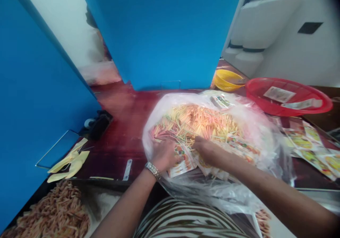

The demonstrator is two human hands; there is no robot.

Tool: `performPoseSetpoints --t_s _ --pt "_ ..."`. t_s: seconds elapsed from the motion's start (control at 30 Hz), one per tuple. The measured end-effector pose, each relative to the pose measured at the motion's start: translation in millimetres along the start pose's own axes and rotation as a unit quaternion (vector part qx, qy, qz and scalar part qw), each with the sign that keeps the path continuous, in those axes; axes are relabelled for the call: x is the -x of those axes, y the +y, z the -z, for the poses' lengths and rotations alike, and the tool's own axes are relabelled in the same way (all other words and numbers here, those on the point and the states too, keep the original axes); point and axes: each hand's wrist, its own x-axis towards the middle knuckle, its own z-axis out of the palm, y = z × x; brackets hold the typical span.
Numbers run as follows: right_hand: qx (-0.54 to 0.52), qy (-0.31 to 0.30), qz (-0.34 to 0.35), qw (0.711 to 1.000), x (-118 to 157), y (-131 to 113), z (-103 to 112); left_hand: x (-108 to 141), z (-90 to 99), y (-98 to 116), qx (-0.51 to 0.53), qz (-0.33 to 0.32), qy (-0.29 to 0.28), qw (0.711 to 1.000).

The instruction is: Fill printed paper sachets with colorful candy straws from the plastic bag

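Note:
A large clear plastic bag point(255, 124) lies open on the dark red table, heaped with thin pink, yellow and green sticks point(199, 119). My left hand point(164, 154), with a wristwatch point(153, 170) above it, is closed at the bag's near left side. Its thumb rests over a printed packet point(183, 164), which it appears to grip. My right hand point(205, 150) is closed at the near edge of the sticks; its fingertips are hidden, so what it pinches cannot be made out. More printed packets point(241, 146) lie on the sticks beneath my right forearm.
Blue partitions point(164, 32) rise behind and left. A red basket point(252, 92) and a yellow basket point(225, 85) stand at back right, near flat printed packs point(308, 142). Yellow strips point(70, 165) and a black tape dispenser point(99, 124) are on the left. Brown sticks point(53, 209) fill an area below.

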Motion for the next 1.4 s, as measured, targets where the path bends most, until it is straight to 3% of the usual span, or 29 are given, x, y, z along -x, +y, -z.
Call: performPoseSetpoints --t_s 0.13,0.23,0.33,0.5,0.63,0.73,0.83,0.9,1.03,1.17,1.27,1.33,1.4 --pt "-0.004 0.005 -0.001 1.000 0.3 -11.6 14.7 -7.4 -8.0 -5.4 0.037 0.033 0.002 0.999" --pt "-0.062 0.042 0.064 0.995 -3.9 -23.8 18.3 -13.5 -6.7 -10.9 0.069 0.005 -0.002 0.998" --pt "-0.070 0.033 0.085 0.993 -12.7 -25.9 -6.0 -11.6 -5.1 -9.8 0.065 -0.009 0.015 0.998" --pt "-0.048 0.028 0.057 0.997 -15.7 -19.3 -53.8 3.4 -15.6 4.4 -0.037 -0.060 0.128 0.989" --pt "-0.051 0.040 0.052 0.997 -5.9 -19.3 -55.5 4.5 -22.4 3.3 -0.012 -0.026 0.123 0.992" --pt "-0.123 0.151 0.085 0.977 -2.5 -18.9 -34.4 0.4 -19.4 -6.2 0.097 -0.019 0.103 0.990" --pt "-0.179 0.307 0.124 0.927 -1.4 -18.6 -4.1 -0.6 -11.0 -14.4 0.240 -0.051 0.090 0.965" --pt "-0.155 0.348 0.157 0.911 -0.2 -19.1 12.4 0.7 -4.1 -16.8 0.287 -0.090 0.075 0.951" --pt "-0.064 0.323 0.218 0.919 2.6 -20.9 24.8 3.9 6.5 -16.0 0.273 -0.169 0.072 0.944" --pt "-0.022 0.181 0.259 0.949 4.0 -29.1 25.2 6.1 5.3 -14.4 0.242 -0.205 0.117 0.941" --pt "-0.084 0.102 0.256 0.958 5.0 -37.1 31.4 8.3 -1.9 -14.6 0.229 -0.216 0.148 0.938" --pt "-0.118 0.110 0.241 0.957 4.1 -36.3 38.2 10.1 -7.0 -15.8 0.250 -0.212 0.170 0.929" --pt "-0.115 0.156 0.210 0.958 -0.8 -27.9 44.0 11.9 -10.4 -17.9 0.290 -0.207 0.204 0.912"
